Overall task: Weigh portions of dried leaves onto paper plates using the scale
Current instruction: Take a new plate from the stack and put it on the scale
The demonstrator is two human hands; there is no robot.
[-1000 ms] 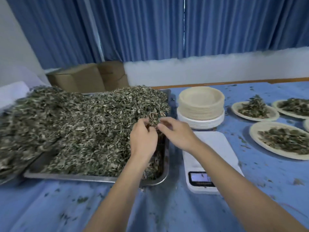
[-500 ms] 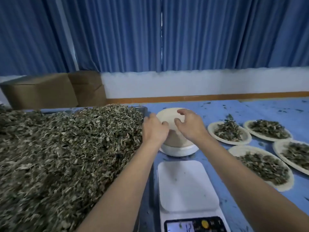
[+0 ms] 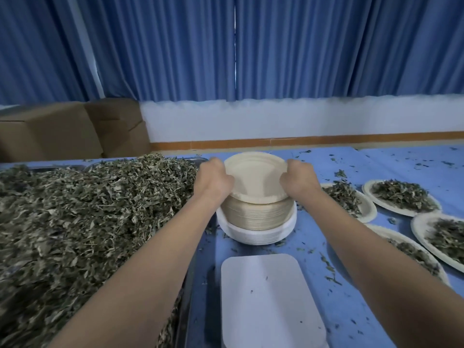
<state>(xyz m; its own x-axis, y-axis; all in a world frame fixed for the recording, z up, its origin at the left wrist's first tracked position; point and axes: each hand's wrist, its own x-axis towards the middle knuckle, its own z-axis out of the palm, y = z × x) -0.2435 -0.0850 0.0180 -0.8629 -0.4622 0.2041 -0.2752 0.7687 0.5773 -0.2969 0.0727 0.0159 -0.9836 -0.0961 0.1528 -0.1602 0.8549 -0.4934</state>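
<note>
Head view, hands: the left hand [image 3: 215, 180] and the right hand [image 3: 298, 180] each curl round an opposite edge of the top paper plate [image 3: 254, 177], pinching its rim; the plate is tilted, far edge up, and bare inside.
Head view, plate stack: the held plate sits at the top of a tall stack of beige plates [image 3: 256, 213], which rests inside a lower stack of white plates [image 3: 256, 234] on the blue table cover [image 3: 376, 169].
Head view, tray: a metal tray [image 3: 187, 292] to the left is heaped with dried leaves [image 3: 88, 217], piled above its rim; only slivers of the tray edge show.
Head view, scale: the white scale [image 3: 268, 302] lies just in front of the stacks, its platform bare apart from a few leaf flecks; the display is out of frame.
Head view, filled plates: four filled paper plates [image 3: 401, 197] lie to the right, each holding a mound of dried leaves; the nearest ones are partly hidden by the right forearm.
Head view, table: loose leaf bits are scattered over the cover.
Head view, background: cardboard boxes [image 3: 62, 131] stand behind the tray, beneath blue curtains [image 3: 301, 46].
</note>
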